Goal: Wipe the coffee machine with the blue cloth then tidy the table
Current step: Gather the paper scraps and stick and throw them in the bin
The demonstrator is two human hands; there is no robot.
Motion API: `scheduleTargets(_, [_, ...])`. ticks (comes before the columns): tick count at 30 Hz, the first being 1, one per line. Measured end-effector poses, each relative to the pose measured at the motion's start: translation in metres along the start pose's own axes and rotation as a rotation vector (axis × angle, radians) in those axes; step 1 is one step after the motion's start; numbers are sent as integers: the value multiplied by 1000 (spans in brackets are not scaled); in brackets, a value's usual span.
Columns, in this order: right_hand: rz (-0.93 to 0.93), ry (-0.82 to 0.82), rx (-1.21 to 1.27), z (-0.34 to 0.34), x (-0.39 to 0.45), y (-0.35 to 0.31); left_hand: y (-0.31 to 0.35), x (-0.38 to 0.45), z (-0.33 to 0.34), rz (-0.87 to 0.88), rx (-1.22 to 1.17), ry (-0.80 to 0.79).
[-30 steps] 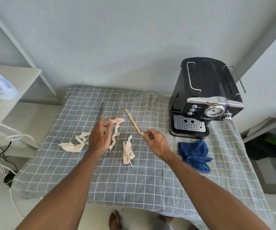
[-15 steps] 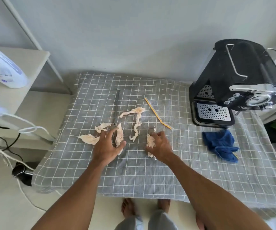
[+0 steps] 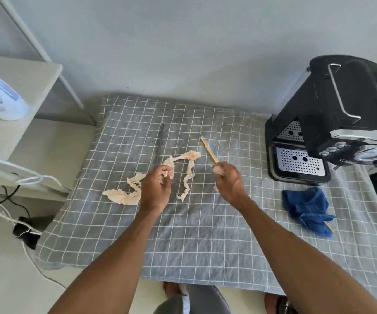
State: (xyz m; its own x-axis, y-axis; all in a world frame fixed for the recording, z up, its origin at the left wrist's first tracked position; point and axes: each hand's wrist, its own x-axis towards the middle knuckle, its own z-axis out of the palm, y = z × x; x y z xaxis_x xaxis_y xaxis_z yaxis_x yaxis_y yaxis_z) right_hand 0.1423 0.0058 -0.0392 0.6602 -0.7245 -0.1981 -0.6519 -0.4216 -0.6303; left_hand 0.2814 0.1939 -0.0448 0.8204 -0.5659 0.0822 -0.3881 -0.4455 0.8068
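No lettering can be read: blue print on the white bottle [image 3: 0,96] at nine o'clock is blurred, and markings beside the coffee machine [image 3: 341,114] buttons at three o'clock are too small to make out.

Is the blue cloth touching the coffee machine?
Apart. The head view shows a strip of checked tablecloth between the blue cloth and the coffee machine.

Coffee machine [image 3: 341,118] cropped at right edge; yellow stick [image 3: 330,227] mostly under blue cloth [image 3: 307,207].
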Motion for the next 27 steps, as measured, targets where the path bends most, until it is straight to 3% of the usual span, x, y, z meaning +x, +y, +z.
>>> scheduleTargets(3, [48, 80, 153, -5, 27, 0, 2, 14, 14, -60, -60, -97])
scheduleTargets(9, [262, 4, 17, -1, 63, 18, 12, 31, 55, -218, 22, -113])
scheduleTargets(15, [226, -53, -134, -1, 69, 15, 21, 38, 75, -307, 187, -141])
scheduleTargets(20, [243, -10, 169, -3, 76, -3, 23, 39, 67, -254, 194, -155])
scheduleTargets(24, [190, -64, 356, -9, 75, -20, 29, 36, 71, -252, 358, -287])
scheduleTargets(27, [160, -112, 412, -18, 74, -25, 32, 35, 79, -275, 352, -238])
